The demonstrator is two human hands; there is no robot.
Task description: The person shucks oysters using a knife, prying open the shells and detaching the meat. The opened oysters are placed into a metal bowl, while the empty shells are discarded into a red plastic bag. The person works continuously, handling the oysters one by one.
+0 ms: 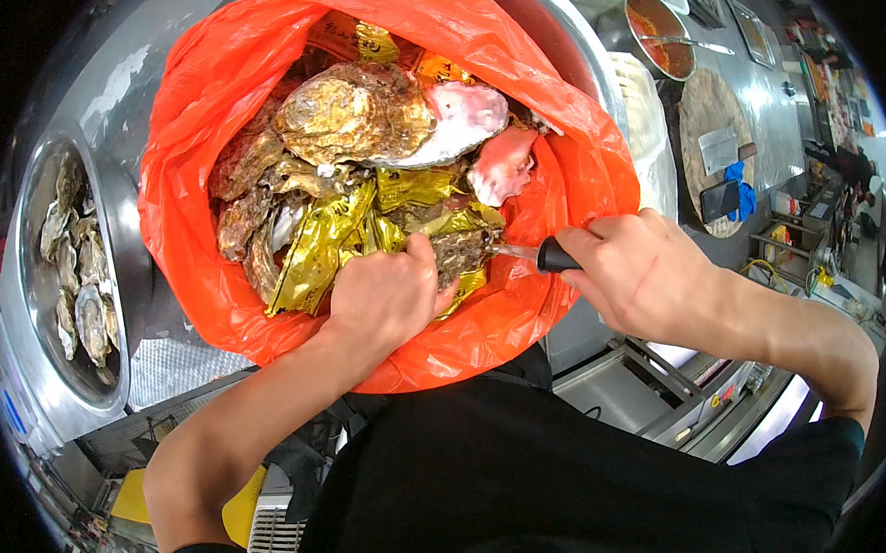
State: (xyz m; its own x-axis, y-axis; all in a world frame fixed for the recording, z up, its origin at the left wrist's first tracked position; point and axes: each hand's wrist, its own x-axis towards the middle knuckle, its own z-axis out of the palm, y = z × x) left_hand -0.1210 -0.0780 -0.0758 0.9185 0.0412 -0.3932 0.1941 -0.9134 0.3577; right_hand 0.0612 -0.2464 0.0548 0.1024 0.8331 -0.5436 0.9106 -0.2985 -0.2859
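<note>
In my right hand point(638, 274) is the black handle of an oyster knife point(555, 255), its short blade pointing left. The blade's tip meets the near end of an oyster point(463, 257). My left hand point(387, 287) grips that oyster from the left, over the front part of a red plastic bag point(212, 318). Large oyster shells point(359, 116) fill the back of the bag, some with pale inner faces showing. Gold foil packets point(325, 245) bearing writing lie among them, partly under my left hand.
A metal bowl point(133, 240) with several oysters point(92, 317) stands at the left. To the right are a metal pot point(622, 30) of red sauce with a ladle, and a round wooden chopping block point(697, 98) carrying a cleaver point(719, 149), a phone point(720, 201) and a blue cloth point(745, 199).
</note>
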